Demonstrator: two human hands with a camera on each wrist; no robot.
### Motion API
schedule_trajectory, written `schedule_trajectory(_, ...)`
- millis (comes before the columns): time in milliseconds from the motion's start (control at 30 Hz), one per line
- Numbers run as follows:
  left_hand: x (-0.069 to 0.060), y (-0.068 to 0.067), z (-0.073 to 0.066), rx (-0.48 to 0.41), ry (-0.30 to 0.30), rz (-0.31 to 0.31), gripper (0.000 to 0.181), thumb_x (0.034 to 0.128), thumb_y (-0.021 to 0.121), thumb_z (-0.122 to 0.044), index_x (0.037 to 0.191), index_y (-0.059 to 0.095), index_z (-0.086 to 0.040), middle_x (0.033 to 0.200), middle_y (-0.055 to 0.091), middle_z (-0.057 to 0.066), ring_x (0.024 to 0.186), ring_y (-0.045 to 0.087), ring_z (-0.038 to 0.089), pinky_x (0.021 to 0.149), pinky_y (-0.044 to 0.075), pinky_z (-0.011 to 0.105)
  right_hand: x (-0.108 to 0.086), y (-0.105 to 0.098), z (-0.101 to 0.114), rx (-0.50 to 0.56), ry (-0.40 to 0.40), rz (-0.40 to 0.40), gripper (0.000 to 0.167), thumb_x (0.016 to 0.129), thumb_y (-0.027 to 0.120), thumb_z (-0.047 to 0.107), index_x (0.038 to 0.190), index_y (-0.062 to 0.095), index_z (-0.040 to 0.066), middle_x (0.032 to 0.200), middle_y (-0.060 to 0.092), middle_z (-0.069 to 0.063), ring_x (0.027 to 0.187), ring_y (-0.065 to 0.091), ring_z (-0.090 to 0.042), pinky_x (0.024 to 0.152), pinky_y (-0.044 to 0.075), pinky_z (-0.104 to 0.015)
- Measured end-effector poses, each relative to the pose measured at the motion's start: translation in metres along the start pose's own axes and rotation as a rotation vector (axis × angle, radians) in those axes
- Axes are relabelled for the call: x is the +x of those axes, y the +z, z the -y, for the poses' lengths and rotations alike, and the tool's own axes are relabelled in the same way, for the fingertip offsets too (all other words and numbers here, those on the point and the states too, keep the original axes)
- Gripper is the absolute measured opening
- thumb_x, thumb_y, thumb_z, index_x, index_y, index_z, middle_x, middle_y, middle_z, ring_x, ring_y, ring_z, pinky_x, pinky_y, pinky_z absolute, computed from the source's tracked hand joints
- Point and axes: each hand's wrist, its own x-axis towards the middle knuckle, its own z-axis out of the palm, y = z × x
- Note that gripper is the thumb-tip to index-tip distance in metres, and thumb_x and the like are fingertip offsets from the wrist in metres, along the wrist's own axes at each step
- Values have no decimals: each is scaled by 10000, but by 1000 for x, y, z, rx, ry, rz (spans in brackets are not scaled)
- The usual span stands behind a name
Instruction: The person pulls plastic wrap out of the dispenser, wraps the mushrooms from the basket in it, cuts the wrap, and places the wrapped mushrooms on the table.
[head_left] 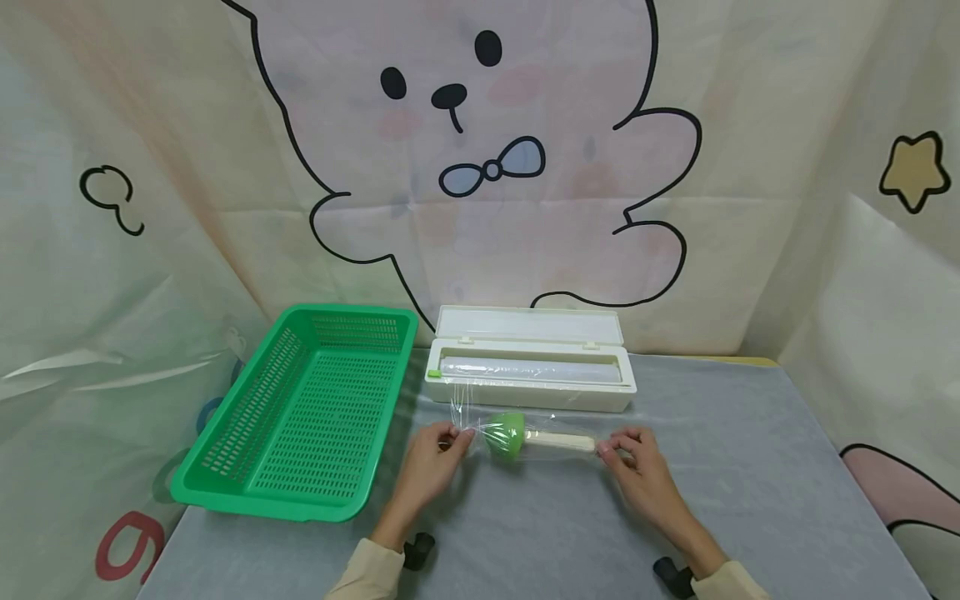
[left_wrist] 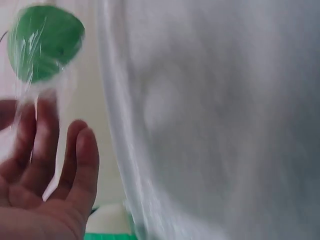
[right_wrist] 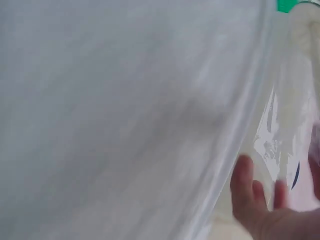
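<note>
A tool with a green head (head_left: 505,435) and a pale handle (head_left: 561,441) lies wrapped in clear film, held level above the grey table. My left hand (head_left: 435,463) pinches the gathered film beside the green head. At the handle's far end my right hand (head_left: 640,471) pinches the film between thumb and fingers. In the left wrist view the green head (left_wrist: 47,42) shows through film above the fingers of my left hand (left_wrist: 50,170). The right wrist view has film (right_wrist: 272,135) over the fingertips of my right hand (right_wrist: 272,205).
Behind the hands stands a white box (head_left: 532,398) with its lid (head_left: 528,323) raised and a roll of film (head_left: 528,369) inside. A green basket (head_left: 279,502) is at the left. A printed cloth hangs behind the grey table (head_left: 525,542).
</note>
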Motion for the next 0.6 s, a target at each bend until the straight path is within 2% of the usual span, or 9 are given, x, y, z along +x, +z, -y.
schedule_trajectory(100, 5, 5, -5, -59, -87, -88, 231, 951, 727, -262, 838, 659, -72, 653, 638, -38, 595, 578, 111, 560, 458, 272, 7, 2, 4, 75, 164, -29, 288, 1029, 638, 230, 922, 693, -32, 1234, 535, -199, 1117, 558, -284, 862, 553, -303)
schedule_trajectory(167, 9, 8, -8, -88, -131, -142, 239, 913, 767, -235, 937, 644, -32, 607, 625, -24, 536, 551, 131, 524, 429, 278, 12, 2, 5, 107, 242, -68, 309, 1010, 669, 252, 959, 695, -51, 1181, 616, -191, 1024, 620, -207, 811, 538, -259)
schedule_trajectory(233, 12, 10, -10, -133, -173, -189, 331, 877, 802, -185, 1060, 600, 3, 600, 620, 6, 516, 577, 153, 520, 435, 283, 16, 2, 5, 140, 298, -106, 315, 994, 694, 252, 1003, 673, -62, 1061, 694, -168, 871, 665, -119, 722, 538, -232)
schedule_trajectory(333, 16, 12, -12, -227, -233, -237, 514, 846, 828, -130, 1229, 534, 48, 710, 608, 76, 543, 640, 164, 544, 502, 289, 22, 1, 5, 203, 352, -145, 352, 972, 724, 231, 1076, 585, -76, 950, 686, -150, 734, 661, -46, 688, 550, -235)
schedule_trajectory(433, 20, 12, -13, -386, -295, -230, 584, 855, 813, -78, 1319, 502, 92, 862, 594, 135, 594, 674, 170, 569, 562, 290, 28, 0, 5, 299, 399, -160, 472, 953, 746, 209, 1195, 460, -78, 935, 633, -111, 677, 659, -68, 688, 588, -270)
schedule_trajectory(500, 23, 11, -13, -477, -333, -192, 546, 870, 784, -52, 1321, 524, 112, 917, 638, 152, 606, 654, 136, 570, 562, 258, 32, -1, 5, 337, 425, -160, 558, 943, 758, 205, 1272, 415, -87, 907, 636, -65, 650, 641, -75, 671, 589, -268)
schedule_trajectory(600, 29, 11, -12, -568, -379, -143, 415, 876, 749, -22, 1240, 616, 125, 857, 686, 130, 574, 604, 89, 533, 526, 208, 37, -3, 4, 360, 454, -140, 563, 945, 758, 203, 1314, 473, -112, 803, 670, -5, 621, 601, -74, 632, 572, -250)
